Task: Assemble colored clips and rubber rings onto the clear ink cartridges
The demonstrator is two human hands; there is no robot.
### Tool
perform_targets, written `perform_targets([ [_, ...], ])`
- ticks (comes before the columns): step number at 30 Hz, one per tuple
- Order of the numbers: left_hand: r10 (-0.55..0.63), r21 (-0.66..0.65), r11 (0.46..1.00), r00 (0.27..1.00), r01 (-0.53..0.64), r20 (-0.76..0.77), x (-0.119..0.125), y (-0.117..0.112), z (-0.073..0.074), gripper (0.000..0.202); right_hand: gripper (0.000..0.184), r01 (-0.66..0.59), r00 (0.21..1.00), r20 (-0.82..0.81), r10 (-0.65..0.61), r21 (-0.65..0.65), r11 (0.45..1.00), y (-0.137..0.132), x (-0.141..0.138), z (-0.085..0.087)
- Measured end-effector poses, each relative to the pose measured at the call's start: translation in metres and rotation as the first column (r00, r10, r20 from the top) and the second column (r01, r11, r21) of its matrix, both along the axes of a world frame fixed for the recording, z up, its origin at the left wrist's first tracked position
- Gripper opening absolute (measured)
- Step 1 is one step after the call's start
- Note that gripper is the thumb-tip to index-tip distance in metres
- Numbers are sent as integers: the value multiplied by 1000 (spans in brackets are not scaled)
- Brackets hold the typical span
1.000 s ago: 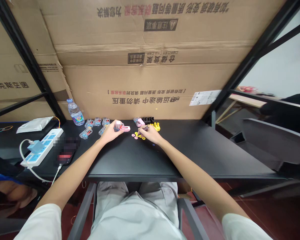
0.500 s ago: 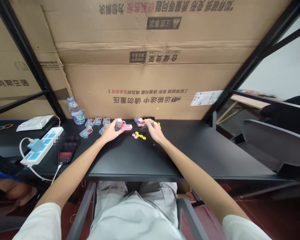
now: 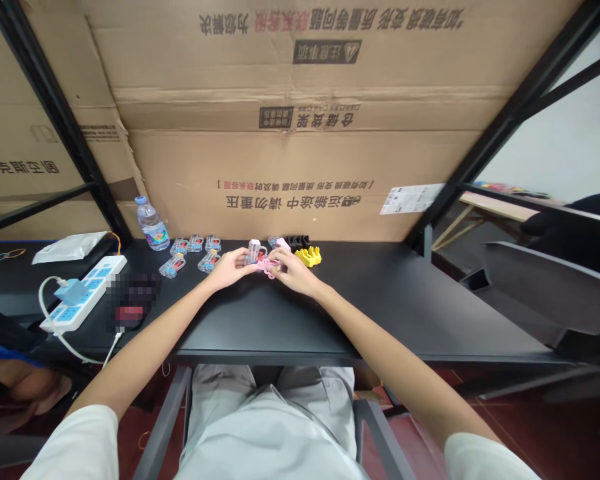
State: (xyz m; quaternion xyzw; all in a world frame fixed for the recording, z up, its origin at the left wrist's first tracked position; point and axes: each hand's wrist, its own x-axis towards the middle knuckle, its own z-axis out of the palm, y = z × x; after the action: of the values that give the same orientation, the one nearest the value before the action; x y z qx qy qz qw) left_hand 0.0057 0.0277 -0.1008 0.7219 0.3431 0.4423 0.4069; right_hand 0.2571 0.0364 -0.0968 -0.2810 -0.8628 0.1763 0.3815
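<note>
My left hand [image 3: 229, 269] is closed around a small clear plastic toy [image 3: 253, 253] with a white-pink block on top and red inside. Just in front of the thumb is a pink plastic piece with rounded lobes [image 3: 267, 267], against the toy's lower side. My right hand [image 3: 295, 272] has its fingertips pinched on this pink piece, and some of the grip is hidden. Behind the right fingers, another clear toy with a pale pink end [image 3: 281, 243] shows partly. Yellow lobed pieces [image 3: 309, 257] and a row of black ones [image 3: 297, 241] lie beyond that hand.
Several clear toys [image 3: 173, 265] lie at the left near a water bottle [image 3: 153, 224]. Farther left are a phone [image 3: 135, 300], a white power strip [image 3: 87, 292] with cables, and a white packet [image 3: 70, 247]. Cardboard [image 3: 260, 153] stands along the back of the black table [image 3: 280, 320].
My right hand has come left and nearer, meeting the toy in my left hand, which moved slightly right. The yellow pieces behind are uncovered; the loose yellow discs no longer show.
</note>
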Motion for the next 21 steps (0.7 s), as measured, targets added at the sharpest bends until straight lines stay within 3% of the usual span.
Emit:
perform_targets([
  [5,-30,-9,1000,1000,30,5,0,1,-1,38,15,-6,1000,12,6,-15,1000,-1,-4,-5],
  [10,31,51,998,995,-26,-91,1,-4,4,29,17,-26,999,-32,25,-31,999,1,-6,-10],
  [16,60,141,989,986,-39,-153,0,-4,4,24,22,20,999,-28,-24,-135,991,-5,-8,-3],
  [21,28,121,993,987,-9,-157,0,-4,5,22,28,86,987,-125,-106,-158,984,-8,-8,3],
])
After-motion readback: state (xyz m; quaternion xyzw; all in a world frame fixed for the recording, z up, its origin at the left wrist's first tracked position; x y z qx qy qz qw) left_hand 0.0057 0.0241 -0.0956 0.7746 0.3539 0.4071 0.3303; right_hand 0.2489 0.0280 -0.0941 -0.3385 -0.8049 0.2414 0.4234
